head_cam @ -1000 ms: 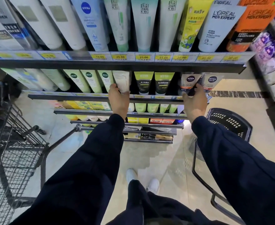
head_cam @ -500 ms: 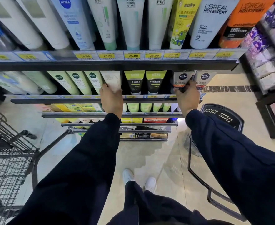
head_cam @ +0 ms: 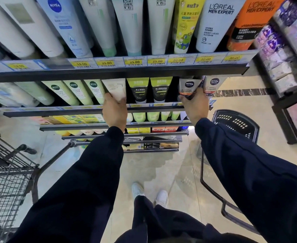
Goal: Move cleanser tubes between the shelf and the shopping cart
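Cleanser tubes stood in rows on the shelf (head_cam: 95, 113), and both hands remained on the same two tubes as a second earlier; only the camera had shifted, pushing the wire shopping cart (head_cam: 5, 186) farther toward 9 o'clock. The left hand (head_cam: 115, 113) held its fingers curled round the foot of a cream tube (head_cam: 115, 88) faintly marked "innis", on the second shelf at 12 o'clock. The right hand (head_cam: 194, 106), at 1 o'clock, gripped a grey Nivea Men tube (head_cam: 188, 86) reading "Oil Control", just beside a second Nivea Men tube (head_cam: 213, 84). Between them stood two green-and-black tubes (head_cam: 149, 89) marked "MEN". On the top shelf, labels read Nivea (head_cam: 63, 23) and L'Oréal Men Expert "Hydra Power" (head_cam: 216, 25), above yellow price tags (head_cam: 134, 61) showing 18.00, 25.00, 20.00 and 30.00. Both arms, in dark sleeves (head_cam: 95, 172), reached straight forward. A black plastic basket (head_cam: 235, 121) sat at 3 o'clock.
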Tool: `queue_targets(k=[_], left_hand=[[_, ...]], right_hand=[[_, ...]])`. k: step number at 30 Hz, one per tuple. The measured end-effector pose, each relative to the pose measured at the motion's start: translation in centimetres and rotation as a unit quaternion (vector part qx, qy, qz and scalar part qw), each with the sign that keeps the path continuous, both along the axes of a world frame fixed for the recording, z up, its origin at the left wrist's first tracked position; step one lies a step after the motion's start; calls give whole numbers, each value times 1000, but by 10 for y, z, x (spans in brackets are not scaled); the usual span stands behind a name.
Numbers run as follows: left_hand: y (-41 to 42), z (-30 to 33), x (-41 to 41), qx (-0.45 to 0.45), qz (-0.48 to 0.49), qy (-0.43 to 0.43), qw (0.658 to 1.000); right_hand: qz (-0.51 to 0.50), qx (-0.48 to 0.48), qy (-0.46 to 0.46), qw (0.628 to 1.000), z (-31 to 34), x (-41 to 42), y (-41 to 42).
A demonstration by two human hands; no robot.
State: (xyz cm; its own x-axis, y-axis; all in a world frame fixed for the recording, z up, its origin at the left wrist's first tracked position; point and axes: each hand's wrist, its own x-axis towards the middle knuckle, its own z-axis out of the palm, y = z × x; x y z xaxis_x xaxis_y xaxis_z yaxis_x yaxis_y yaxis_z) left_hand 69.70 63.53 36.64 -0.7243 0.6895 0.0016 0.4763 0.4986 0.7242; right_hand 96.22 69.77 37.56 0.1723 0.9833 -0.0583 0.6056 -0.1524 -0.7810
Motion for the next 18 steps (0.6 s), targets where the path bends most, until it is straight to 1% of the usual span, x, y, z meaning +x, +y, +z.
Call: queue_targets(k=[11,18], left_hand=[[-2,-8,-4,13,-28,23,999],[0,-4,-4,0,-33,30,999]], right_hand=[[16,-15,-29,999,-2,0,2],[22,-21,-32,999,-5,0,3]])
